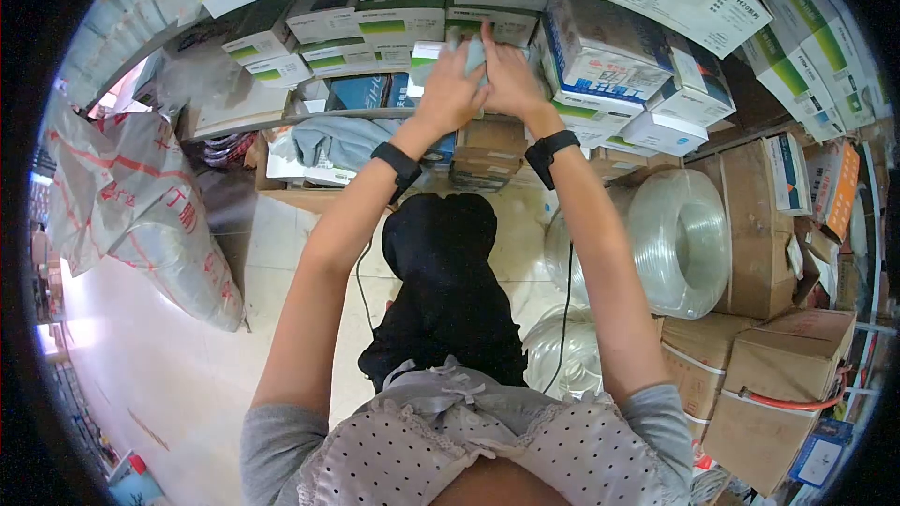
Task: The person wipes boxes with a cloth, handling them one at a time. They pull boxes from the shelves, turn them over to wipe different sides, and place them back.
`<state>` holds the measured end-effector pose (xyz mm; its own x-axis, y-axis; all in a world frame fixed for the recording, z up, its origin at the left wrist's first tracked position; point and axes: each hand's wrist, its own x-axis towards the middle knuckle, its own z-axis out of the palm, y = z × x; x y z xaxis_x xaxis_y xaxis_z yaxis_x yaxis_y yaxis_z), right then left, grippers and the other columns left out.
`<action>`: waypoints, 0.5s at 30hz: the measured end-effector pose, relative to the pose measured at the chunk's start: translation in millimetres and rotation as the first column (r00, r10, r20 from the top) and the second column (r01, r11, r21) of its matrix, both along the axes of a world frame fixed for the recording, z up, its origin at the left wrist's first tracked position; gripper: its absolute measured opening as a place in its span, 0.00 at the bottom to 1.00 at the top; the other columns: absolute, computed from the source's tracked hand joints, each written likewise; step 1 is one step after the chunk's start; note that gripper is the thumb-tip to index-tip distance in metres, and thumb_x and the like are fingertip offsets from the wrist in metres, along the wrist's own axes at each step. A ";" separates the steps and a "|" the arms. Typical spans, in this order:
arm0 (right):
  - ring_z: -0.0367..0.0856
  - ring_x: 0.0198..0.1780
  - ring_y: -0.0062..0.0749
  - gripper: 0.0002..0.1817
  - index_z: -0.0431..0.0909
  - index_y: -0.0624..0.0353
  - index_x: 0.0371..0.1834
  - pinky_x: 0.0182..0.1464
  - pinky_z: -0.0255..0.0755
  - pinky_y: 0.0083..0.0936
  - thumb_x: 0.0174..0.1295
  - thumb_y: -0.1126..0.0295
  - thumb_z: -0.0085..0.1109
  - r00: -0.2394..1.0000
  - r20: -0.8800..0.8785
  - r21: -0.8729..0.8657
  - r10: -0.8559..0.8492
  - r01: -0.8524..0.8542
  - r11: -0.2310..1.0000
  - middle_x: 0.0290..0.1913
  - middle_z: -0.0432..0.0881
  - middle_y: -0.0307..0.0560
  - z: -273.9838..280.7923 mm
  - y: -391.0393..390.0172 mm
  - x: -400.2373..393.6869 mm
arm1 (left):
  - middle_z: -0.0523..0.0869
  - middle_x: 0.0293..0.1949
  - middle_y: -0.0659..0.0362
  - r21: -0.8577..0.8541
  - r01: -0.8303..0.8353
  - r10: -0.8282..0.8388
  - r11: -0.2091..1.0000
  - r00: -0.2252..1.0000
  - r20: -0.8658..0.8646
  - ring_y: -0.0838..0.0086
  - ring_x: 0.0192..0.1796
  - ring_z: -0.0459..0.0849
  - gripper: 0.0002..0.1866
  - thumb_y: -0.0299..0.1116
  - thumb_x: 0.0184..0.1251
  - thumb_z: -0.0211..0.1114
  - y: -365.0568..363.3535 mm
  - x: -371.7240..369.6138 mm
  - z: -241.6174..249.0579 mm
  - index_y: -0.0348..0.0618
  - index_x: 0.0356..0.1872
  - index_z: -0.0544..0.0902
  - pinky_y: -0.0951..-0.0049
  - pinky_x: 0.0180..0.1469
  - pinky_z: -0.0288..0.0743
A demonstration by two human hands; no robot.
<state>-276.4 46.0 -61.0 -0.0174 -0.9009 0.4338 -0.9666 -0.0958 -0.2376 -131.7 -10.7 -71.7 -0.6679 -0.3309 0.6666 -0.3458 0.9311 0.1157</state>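
White and green cartons (398, 23) line the shelf (281, 122) in front of the person, whose two bare hands reach in there close together. The left hand (456, 80) is blurred at the fingers, right by a pale blue cloth (475, 55); whether it grips this cannot be told. The right hand (512, 80) is just beside it, one finger pointing up the carton fronts, its grip also unclear. The cloth is between the hands, near a small white box (425, 63). Black bands (397, 169) circle both wrists. Below the shelf lies a grey-blue towel (337, 143); a printed sack (155, 211) stands to the left, and clear tubing (647, 244) coils to the right.
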 end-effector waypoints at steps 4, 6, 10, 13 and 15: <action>0.70 0.57 0.52 0.61 0.36 0.70 0.73 0.63 0.58 0.36 0.39 0.56 0.64 1.000 0.013 -0.075 -0.001 0.002 0.997 0.53 0.73 0.62 -6.5 0.4 -1.5 | 0.69 0.60 0.39 -0.022 0.107 -0.107 0.994 0.994 0.014 0.44 0.61 0.68 0.21 0.44 0.60 0.63 -8.8 -1.2 0.2 0.40 0.49 0.81 0.48 0.67 0.57; 0.69 0.57 0.52 0.63 0.36 0.70 0.73 0.63 0.57 0.36 0.38 0.54 0.67 0.999 0.003 -0.044 -0.032 0.033 0.999 0.54 0.73 0.61 -1.5 2.7 6.3 | 0.71 0.58 0.40 -0.011 0.117 -0.116 0.993 0.992 0.038 0.45 0.59 0.70 0.21 0.45 0.59 0.63 -19.7 9.1 1.7 0.42 0.49 0.82 0.47 0.67 0.57; 0.70 0.56 0.53 0.68 0.40 0.70 0.73 0.62 0.57 0.39 0.33 0.48 0.74 0.999 0.053 -0.072 -0.002 0.006 0.997 0.53 0.72 0.64 6.6 6.9 10.1 | 0.77 0.53 0.41 0.128 0.017 -0.029 0.992 0.995 0.094 0.47 0.54 0.75 0.23 0.49 0.58 0.63 -52.5 22.3 5.3 0.47 0.50 0.83 0.51 0.64 0.62; 0.69 0.57 0.51 0.71 0.41 0.70 0.73 0.61 0.57 0.38 0.30 0.44 0.75 0.999 0.017 -0.015 -0.048 0.049 0.999 0.54 0.72 0.61 10.5 8.3 13.9 | 0.78 0.53 0.39 0.331 -0.117 0.097 0.936 0.992 0.078 0.45 0.52 0.77 0.23 0.50 0.59 0.61 -60.4 26.9 25.6 0.45 0.49 0.83 0.57 0.58 0.70; 0.69 0.56 0.49 0.70 0.43 0.70 0.72 0.61 0.57 0.39 0.30 0.43 0.75 1.000 -0.001 -0.028 -0.026 0.026 0.999 0.53 0.72 0.58 12.2 9.1 16.1 | 0.79 0.50 0.39 0.456 -0.128 0.085 0.881 0.990 0.113 0.47 0.52 0.78 0.24 0.49 0.57 0.62 -65.0 25.1 32.4 0.43 0.49 0.83 0.58 0.57 0.71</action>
<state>-260.3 55.1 -48.8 -0.0403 -0.8875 0.4591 -0.9692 -0.0769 -0.2338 -106.5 -75.8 -39.4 -0.6596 -0.6589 0.3616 -0.4684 0.7366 0.4879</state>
